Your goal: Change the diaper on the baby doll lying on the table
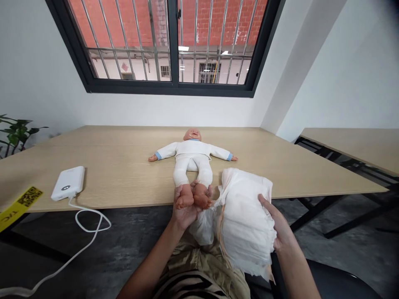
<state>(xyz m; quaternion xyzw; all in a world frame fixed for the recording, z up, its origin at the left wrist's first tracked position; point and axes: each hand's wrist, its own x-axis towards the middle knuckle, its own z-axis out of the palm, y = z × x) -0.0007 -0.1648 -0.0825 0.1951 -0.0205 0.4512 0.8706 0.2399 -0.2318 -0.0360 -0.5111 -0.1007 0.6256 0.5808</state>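
A baby doll [193, 148] in white clothes with blue cuffs lies on its back on the wooden table [118, 166], head toward the window, arms spread. Its bare feet reach the near edge, where my left hand [186, 214] is wrapped round them from below. To the right, my right hand [277, 222] grips the right side of a white diaper [246, 216], thumb on its front face, fingers behind it. The diaper hangs partly in front of the table edge, its left side close to the doll's feet. A translucent white bag or wrap [204, 227] hangs below the feet.
A white power bank [68, 182] with a white cable [89, 245] is on the table's left, near a yellow tag [18, 207]. A plant [18, 135] stands at the far left. Another table [355, 143] is at the right, and a dark chair [336, 280] below.
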